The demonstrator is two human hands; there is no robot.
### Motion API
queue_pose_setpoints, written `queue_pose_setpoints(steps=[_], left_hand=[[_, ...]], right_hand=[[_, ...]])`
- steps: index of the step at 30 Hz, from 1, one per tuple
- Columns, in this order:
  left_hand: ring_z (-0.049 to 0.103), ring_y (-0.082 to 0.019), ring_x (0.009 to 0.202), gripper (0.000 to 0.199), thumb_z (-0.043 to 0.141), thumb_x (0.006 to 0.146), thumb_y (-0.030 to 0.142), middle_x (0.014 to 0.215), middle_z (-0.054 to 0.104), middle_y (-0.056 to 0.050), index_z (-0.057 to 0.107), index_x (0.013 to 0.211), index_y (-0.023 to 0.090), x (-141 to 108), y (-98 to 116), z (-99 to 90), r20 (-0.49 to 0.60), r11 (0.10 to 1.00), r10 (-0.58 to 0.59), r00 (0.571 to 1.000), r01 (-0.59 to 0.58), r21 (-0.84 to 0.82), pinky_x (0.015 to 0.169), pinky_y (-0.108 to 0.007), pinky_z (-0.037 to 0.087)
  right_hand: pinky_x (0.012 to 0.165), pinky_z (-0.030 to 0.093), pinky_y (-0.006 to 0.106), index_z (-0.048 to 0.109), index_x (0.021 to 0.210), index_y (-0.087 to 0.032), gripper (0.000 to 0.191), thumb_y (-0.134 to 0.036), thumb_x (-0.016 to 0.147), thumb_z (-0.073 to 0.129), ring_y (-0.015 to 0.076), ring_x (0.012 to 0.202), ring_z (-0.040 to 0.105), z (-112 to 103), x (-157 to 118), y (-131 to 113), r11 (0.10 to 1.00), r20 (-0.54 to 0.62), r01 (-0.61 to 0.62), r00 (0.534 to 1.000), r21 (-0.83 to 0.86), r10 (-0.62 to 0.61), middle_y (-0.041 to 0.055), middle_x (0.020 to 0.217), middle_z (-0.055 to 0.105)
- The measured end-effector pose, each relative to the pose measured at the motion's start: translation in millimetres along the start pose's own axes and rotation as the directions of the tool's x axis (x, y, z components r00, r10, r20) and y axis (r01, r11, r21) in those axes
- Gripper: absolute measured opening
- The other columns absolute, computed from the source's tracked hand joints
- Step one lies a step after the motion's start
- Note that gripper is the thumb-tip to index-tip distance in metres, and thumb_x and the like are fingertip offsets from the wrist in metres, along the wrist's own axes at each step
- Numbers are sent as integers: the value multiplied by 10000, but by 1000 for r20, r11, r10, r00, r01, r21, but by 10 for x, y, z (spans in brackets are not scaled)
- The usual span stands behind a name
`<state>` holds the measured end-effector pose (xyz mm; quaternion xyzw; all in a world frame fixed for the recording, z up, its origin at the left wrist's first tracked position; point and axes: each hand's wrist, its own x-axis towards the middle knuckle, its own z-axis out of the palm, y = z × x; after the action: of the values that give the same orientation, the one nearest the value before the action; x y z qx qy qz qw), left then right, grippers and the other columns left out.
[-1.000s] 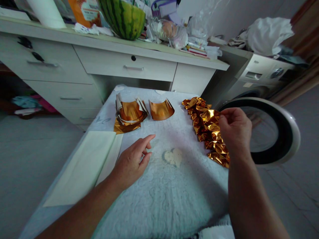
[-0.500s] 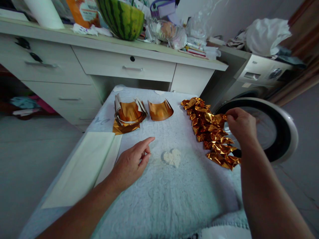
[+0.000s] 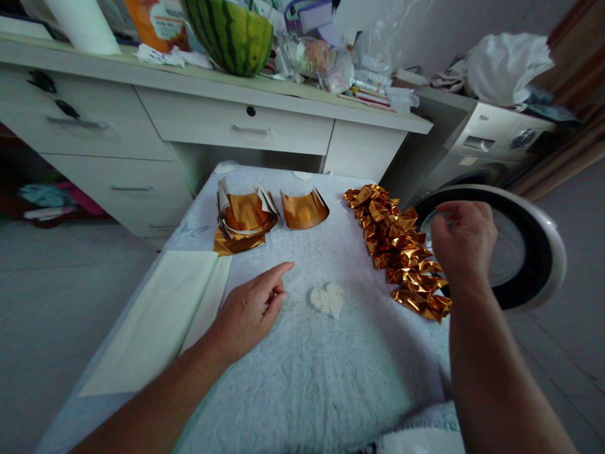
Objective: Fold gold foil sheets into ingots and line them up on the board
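My left hand hovers over or rests on the pale cloth, index finger stretched out and the others loosely bent, with nothing in it. At the right, my right hand is raised beside a row of twisted, shiny copper-gold foil pieces; its fingers are curled, thumb and forefinger look apart, and no foil shows in them. Beyond my left hand lie a stack of curved gold foil sheets with pale backs and a single curved gold sheet.
Folded white paper lies along the table's left side on the patterned cloth. Behind stands a white drawer counter bearing a cut watermelon and plastic bags. A washing machine's open round door is close to my right arm.
My right hand has let go of the end of a twisted foil piece and moved a little right, away from the row. My left hand has stayed nearly still.
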<state>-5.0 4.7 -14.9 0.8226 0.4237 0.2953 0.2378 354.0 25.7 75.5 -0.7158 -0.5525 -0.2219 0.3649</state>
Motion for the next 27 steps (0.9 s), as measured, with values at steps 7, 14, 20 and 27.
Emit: queue_pose_setpoints(steps=[7,14,20,27], left_hand=[[638,-129,718,458,468,881,155,830,651,16,473,1336,209,-1,-8,1,6,1000,1,1000,-1,11,683,-254,503],[651,-135,759,439,471,886,146,857,672,2,496,1322,194,-6,-22,8,19,1000,1,1000,-1,5,729,-271,514],[656,-132,764,371,478,873,124,873,682,-4,568,1223,206,10,2,0,1,999,34,999,-34,10,727,-261,527],[657,-136,756,287,482,887,126,870,684,-12,617,1129,202,11,-10,5,-8,996,83,997,-82,35,686,-255,523]], right_hand=[[748,471,331,631,859,-202,136,-184,838,498,194,765,596,76,-254,-502,974,166,133,972,183,-164,67,871,640],[760,441,314,648,846,-162,148,-145,856,502,209,813,595,270,-445,-879,909,576,270,707,318,-411,91,864,651],[784,413,308,686,891,-173,134,-166,860,555,222,880,611,531,-430,-1098,903,723,314,545,293,-424,105,950,685],[662,373,284,648,839,-189,105,-270,860,584,192,736,588,1101,-290,-1145,998,593,9,804,68,-48,68,820,687]])
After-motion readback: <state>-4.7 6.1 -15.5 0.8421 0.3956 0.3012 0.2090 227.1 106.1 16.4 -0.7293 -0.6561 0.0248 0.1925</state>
